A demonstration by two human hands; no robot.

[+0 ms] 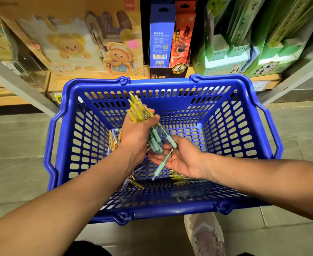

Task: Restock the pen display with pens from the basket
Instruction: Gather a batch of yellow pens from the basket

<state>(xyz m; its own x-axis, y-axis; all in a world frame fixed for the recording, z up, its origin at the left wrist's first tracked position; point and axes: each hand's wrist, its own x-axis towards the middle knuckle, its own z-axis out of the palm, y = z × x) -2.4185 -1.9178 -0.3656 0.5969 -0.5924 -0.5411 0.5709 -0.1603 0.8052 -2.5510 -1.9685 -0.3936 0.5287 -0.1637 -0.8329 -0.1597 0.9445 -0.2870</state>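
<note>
Over a blue slatted basket (226, 126) set on the floor, the left hand (137, 137) grips a bundle of pens (140, 111) whose yellow ends point up and away. The right hand (183, 157) lies palm up just beside it, a single mint-green pen (162, 164) held slanting across its fingers under the thumb. Loose pens (133, 182) lie on the basket's bottom; beyond it a shelf (226, 80) carries packaged boxes (96, 43), and a pale shoe (205, 235) shows at the near edge.
</note>
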